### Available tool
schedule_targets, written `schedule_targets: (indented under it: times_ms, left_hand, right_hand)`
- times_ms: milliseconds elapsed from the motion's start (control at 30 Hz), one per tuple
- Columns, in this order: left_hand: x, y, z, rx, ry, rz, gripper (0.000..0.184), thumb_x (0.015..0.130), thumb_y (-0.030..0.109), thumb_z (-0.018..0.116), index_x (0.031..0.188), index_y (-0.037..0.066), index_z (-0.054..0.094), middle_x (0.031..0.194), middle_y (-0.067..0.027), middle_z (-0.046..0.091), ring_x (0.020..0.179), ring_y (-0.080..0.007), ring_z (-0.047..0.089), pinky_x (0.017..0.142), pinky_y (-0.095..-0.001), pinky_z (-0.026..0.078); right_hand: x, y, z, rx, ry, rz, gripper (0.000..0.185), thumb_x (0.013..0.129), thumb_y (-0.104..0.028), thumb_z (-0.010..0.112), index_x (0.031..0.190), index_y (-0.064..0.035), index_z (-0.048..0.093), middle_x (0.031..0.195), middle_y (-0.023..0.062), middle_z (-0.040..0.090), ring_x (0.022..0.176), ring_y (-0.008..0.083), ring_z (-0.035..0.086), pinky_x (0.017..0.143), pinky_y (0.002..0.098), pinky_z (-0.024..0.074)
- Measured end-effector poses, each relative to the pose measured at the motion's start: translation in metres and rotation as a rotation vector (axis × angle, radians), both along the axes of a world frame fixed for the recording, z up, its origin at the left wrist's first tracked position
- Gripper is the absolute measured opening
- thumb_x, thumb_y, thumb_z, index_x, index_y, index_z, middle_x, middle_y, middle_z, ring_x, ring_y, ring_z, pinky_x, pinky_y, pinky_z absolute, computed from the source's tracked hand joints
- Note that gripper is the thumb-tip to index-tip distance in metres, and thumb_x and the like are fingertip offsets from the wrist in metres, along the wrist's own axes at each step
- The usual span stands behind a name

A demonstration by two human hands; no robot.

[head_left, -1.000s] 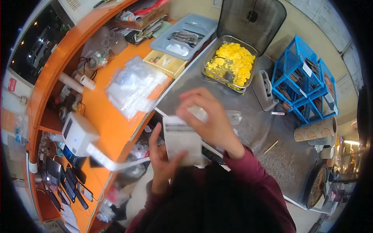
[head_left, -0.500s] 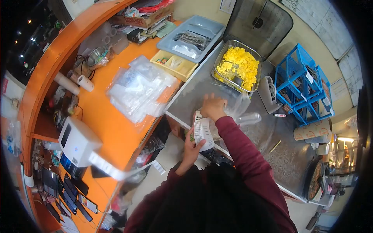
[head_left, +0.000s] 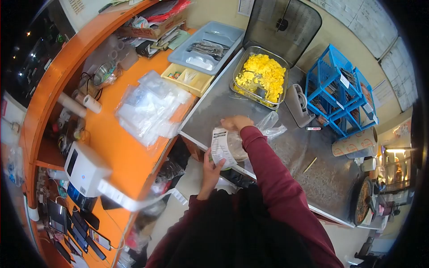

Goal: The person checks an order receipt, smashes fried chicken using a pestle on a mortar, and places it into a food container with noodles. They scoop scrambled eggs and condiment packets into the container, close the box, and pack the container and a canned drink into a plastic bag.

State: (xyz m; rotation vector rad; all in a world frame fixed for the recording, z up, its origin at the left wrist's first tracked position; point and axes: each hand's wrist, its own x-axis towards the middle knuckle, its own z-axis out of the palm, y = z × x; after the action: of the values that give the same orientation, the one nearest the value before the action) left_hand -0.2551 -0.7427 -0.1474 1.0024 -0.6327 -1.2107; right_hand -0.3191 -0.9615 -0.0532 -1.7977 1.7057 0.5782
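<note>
My left hand (head_left: 210, 173) is closed on the lower left of a printed paper receipt (head_left: 221, 148), thumb in front. The receipt lies over a clear plastic-wrapped package (head_left: 239, 151) at the counter's front edge; what the package contains is mostly hidden. Just beyond the receipt's top edge is my right hand (head_left: 237, 123), its fingers drawn together and pointing left. What those fingers pinch cannot be made out. Behind the right wrist, a crumpled clear plastic bag (head_left: 271, 128) spreads over the metal counter.
Behind stands a glass tray of yellow food (head_left: 261, 76). Blue baskets (head_left: 333, 96), a paper roll (head_left: 355, 144) and a pen (head_left: 309, 165) are to the right. Plastic bags (head_left: 149, 109) and a white printer (head_left: 85, 169) sit on the orange counter (head_left: 120, 154) at left.
My right hand's fingers, spread before, are now drawn together near the receipt's top. The plastic bag behind the wrist has settled lower. The view has shifted slightly.
</note>
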Motion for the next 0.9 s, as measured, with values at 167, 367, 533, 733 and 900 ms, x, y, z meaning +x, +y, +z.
schedule_targets:
  times_ms: [167, 367, 533, 733, 900]
  left_hand:
    - [-0.018, 0.0, -0.006, -0.037, -0.061, 0.104, 0.068, 0.09, 0.002, 0.066, 0.144, 0.003, 0.024, 0.126, -0.016, 0.055, 0.112, -0.0219, 0.059, 0.097, -0.0344, 0.048]
    - [-0.06, -0.019, 0.002, -0.066, -0.209, 0.269, 0.073, 0.084, 0.006, 0.072, 0.141, 0.0, 0.026, 0.13, -0.0171, 0.048, 0.124, -0.0245, 0.049, 0.104, -0.0365, 0.041]
    - [-0.068, -0.013, -0.01, -0.056, -0.525, 0.162, 0.1, 0.079, 0.013, 0.077, 0.151, -0.001, 0.009, 0.145, -0.0225, 0.033, 0.132, -0.0303, 0.038, 0.11, -0.0402, 0.033]
    - [0.03, 0.074, -0.011, 0.405, -0.555, -0.006, 0.079, 0.082, 0.016, 0.075, 0.149, 0.01, 0.033, 0.101, -0.0113, 0.066, 0.091, -0.0211, 0.063, 0.08, -0.0338, 0.051]
    - [0.173, 0.195, -0.01, 0.492, -1.072, 1.346, 0.031, 0.088, 0.019, 0.07, 0.11, 0.0, 0.06, 0.094, -0.0128, 0.059, 0.092, -0.0269, 0.058, 0.079, -0.0379, 0.046]
  right_hand:
    - [0.0, -0.027, -0.056, -0.063, -0.044, 0.269, 0.045, 0.076, -0.028, 0.069, 0.118, -0.012, 0.069, 0.128, 0.0162, 0.063, 0.118, 0.038, 0.059, 0.092, 0.0531, 0.0477]
    - [-0.006, -0.044, -0.01, -0.073, -0.264, 0.597, 0.041, 0.069, -0.026, 0.076, 0.106, -0.0093, 0.07, 0.106, 0.0147, 0.071, 0.098, 0.0316, 0.067, 0.082, 0.0435, 0.0523]
    - [-0.033, -0.072, -0.024, -0.194, -0.328, 0.802, 0.041, 0.082, -0.023, 0.069, 0.121, -0.0119, 0.063, 0.122, 0.0154, 0.063, 0.115, 0.0344, 0.058, 0.1, 0.0407, 0.0455]
    - [0.057, 0.07, 0.078, -0.764, -0.548, 0.795, 0.041, 0.087, -0.015, 0.062, 0.127, -0.0089, 0.055, 0.117, 0.0193, 0.059, 0.111, 0.0385, 0.056, 0.094, 0.0468, 0.0452]
    - [0.151, 0.152, 0.06, -0.141, -1.155, 0.867, 0.037, 0.088, -0.011, 0.063, 0.123, -0.0057, 0.055, 0.11, 0.0193, 0.059, 0.107, 0.0366, 0.056, 0.095, 0.0428, 0.0438]
